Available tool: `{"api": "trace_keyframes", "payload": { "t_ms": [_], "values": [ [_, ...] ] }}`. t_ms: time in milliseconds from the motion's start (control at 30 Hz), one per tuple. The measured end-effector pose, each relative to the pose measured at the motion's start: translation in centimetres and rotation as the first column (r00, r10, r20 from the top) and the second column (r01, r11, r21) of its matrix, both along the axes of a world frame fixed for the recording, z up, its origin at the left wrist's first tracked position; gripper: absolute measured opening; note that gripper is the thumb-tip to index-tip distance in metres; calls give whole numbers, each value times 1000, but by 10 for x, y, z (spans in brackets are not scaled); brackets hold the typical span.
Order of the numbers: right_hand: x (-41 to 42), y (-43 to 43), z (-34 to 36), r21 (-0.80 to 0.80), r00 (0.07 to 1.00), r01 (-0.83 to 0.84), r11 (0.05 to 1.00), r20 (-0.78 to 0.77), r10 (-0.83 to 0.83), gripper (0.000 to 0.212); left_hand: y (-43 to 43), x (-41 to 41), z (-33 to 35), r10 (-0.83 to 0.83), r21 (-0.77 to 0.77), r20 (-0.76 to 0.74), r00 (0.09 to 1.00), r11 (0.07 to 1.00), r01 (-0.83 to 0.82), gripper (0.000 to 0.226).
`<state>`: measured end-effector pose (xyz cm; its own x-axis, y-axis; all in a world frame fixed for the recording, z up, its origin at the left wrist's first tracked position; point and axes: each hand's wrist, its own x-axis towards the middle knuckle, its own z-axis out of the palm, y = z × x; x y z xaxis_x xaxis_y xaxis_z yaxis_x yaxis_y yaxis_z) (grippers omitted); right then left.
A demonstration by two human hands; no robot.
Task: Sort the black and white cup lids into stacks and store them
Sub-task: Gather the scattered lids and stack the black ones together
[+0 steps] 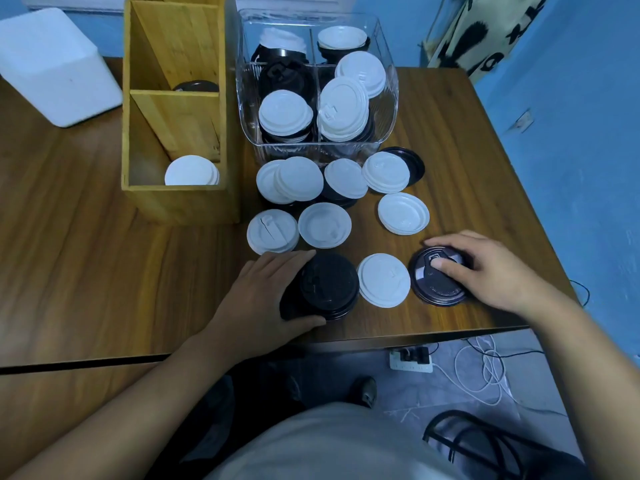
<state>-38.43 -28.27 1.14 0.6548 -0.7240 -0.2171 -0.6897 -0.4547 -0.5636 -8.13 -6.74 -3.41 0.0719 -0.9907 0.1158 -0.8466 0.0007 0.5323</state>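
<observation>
The left hand (pixel 263 292) is curled round a stack of black lids (pixel 327 284), fingers on its far side and thumb on its near side, at the near edge of the surface (pixel 86 254). The right hand (pixel 491 268) grips a single black lid (pixel 434 287) lying flat on the surface, with the thumb pressed on its top and the fingers bent over its far rim. Between the two hands lies one white lid (pixel 383 280), just beside both black items. Beyond the hands, loose white lids (pixel 324 225) are scattered, some overlapping one another and a few dark lids. Farther still from the hands stands a clear bin (pixel 311 144) holding mixed black and white lids. Beyond the left hand, a wooden box (pixel 180 202) holds a white stack (pixel 191 172) in its nearer compartment.
</observation>
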Motion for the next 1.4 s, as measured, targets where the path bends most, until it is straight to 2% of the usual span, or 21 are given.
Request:
{"api": "trace_keyframes", "payload": {
  "t_ms": [100,167,233,400,500,600,667,767,1033,1400],
  "values": [
    [1,5,-10,-173,999,20,985,-28,-25,52,0,0,0,3,3,-5,1000,1000,-3,93],
    [-2,13,-13,-287,998,65,956,31,-59,52,0,0,0,2,10,-7,1000,1000,-2,93],
    [-4,23,-13,-284,988,142,948,103,-117,52,0,0,0,5,11,-8,1000,1000,-5,93],
    [-9,38,-14,-251,994,110,962,10,-111,80,0,0,1,10,13,-16,1000,1000,-10,94],
    [5,48,7,-268,979,159,950,168,-117,77,0,0,0,17,15,-41,999,1000,-16,94],
    [44,68,25,-322,947,-49,945,285,146,71,-1,1,-1,19,22,-45,999,1000,-18,94],
    [72,76,25,-338,908,-232,912,260,327,70,-1,2,-2,15,15,-44,999,1000,-14,93],
    [97,78,14,-274,879,-403,873,149,453,72,-2,1,0,17,18,-54,998,1000,-16,92],
    [110,79,0,-182,882,-449,875,67,466,72,-3,1,-1,15,11,-67,998,1000,-14,94],
    [108,80,-5,-185,871,-472,862,57,489,74,-1,2,-4,3,4,-36,999,1000,-3,96]
  ]
}}
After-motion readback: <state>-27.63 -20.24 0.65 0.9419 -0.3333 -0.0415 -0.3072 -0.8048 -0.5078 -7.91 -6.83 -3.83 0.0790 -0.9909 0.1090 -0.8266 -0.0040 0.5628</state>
